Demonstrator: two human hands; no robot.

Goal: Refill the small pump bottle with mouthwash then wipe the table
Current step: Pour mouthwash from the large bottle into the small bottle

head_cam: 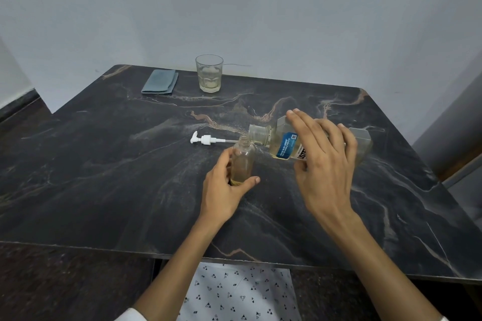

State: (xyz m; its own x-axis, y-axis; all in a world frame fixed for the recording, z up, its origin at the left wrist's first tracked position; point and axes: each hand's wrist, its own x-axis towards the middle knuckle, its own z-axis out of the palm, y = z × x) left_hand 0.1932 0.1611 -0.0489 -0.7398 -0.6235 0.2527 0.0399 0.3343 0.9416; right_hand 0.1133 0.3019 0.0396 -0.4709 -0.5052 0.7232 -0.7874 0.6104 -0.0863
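Sideways, "WHOLE MOUTH" labels the tipped mouthwash bottle (289,146).

Mouthwash bottle (284,142) label partly behind hands (326,164).

I am looking at a home room: dark marble table (130,177) filling the frame's middle, bare wall (234,8) above.

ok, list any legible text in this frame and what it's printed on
"LISTE", cut off by the right hand: black letters on the mouthwash bottle label.
White line on the label's blue panel: seems to end "...THE WHOLE MOUTH", too small to be sure.
Other label print: too small to read.
Small pump bottle, glass, cloth: no text.
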